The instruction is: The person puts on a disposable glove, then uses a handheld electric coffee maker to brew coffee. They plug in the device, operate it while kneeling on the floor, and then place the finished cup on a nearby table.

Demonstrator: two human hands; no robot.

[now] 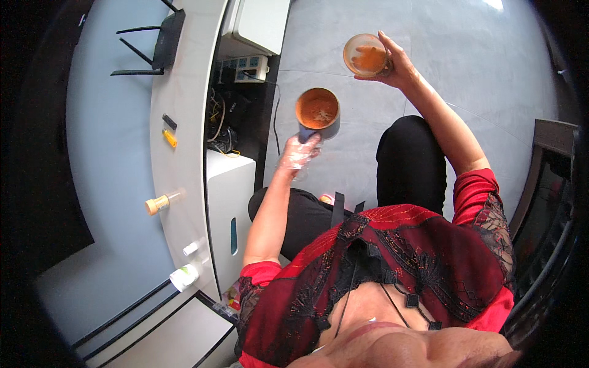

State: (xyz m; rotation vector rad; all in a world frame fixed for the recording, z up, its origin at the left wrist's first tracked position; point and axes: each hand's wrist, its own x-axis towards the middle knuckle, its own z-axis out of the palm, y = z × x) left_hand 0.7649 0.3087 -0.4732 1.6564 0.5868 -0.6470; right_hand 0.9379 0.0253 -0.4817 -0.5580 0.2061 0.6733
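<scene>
My left hand, in a thin clear plastic glove, grips the handle of a round cup. Reddish-orange powder with a paler patch lies inside the cup. Farther out and to the right, my right hand is wrapped around a clear round container, and orange colour shows through it. Both vessels are held apart above the grey floor. The fingers behind the clear container are seen only faintly through it.
Along the left runs a long pale counter with a black router, a yellow lighter, a yellow-capped bottle and a white tub. A power strip and cables lie in the shelf beneath. At right stands a dark chair.
</scene>
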